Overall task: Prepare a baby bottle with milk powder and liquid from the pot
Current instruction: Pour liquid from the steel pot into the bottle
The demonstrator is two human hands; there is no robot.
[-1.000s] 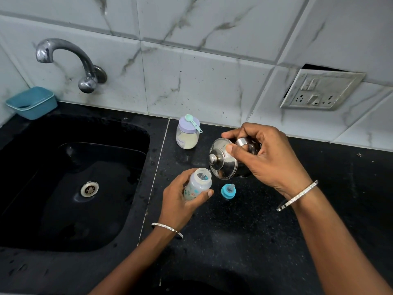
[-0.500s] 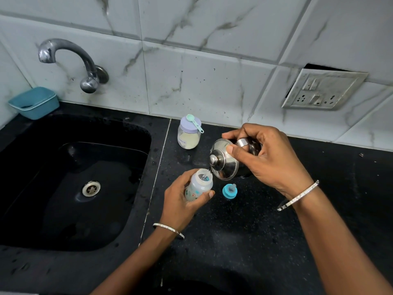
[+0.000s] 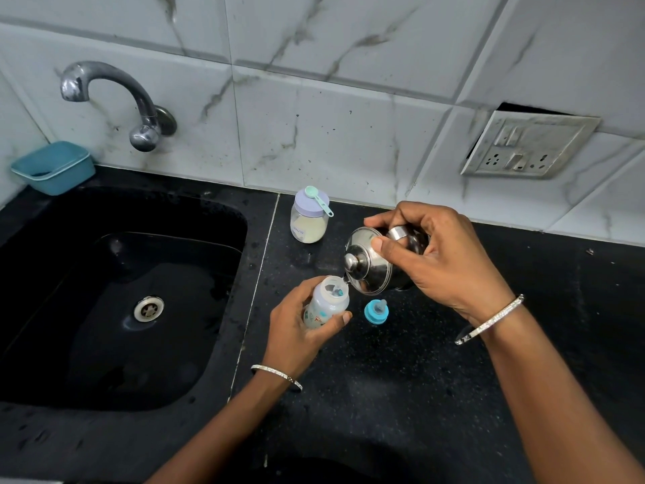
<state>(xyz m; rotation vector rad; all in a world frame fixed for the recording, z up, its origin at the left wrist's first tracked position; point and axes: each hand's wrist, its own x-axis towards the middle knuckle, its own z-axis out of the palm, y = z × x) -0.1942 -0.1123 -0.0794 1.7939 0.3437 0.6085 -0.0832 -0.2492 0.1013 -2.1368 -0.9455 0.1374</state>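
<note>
- Black speckled counter fills the lower right of the frame. Both forearms reach up across it, each wrist wearing a thin bangle.
- At the centre, the left hand wraps thumb and fingers round the lower body of the baby bottle, which is open-topped and leans slightly right.
- The bottle looks like light, thin plastic, possibly slick if wet. A low grip leaves the mouth free, though a hard squeeze could flex the wall.
- Just right of the bottle, the blue teat cap stands on the counter, apart from both hands.
- Right of centre, the right hand clasps the steel pot, which is tipped on its side with the lid facing left. Its fingers curl over the pot's body and the thumb presses flat on the lid above the knob.
- The lid's lower edge sits at the bottle's mouth. I cannot tell whether liquid is running.
- The pot seems stiff, polished and slippery. It is likely the heavier of the two and perhaps warm. The loose lid would probably slide off without that thumb, so body and lid are best held together.
- Farther back, the powder jar stands by the wall with a green scoop lying across its top, untouched.
- The sink takes the left. A tap and a blue tub sit upper left, and a wall socket upper right.
</note>
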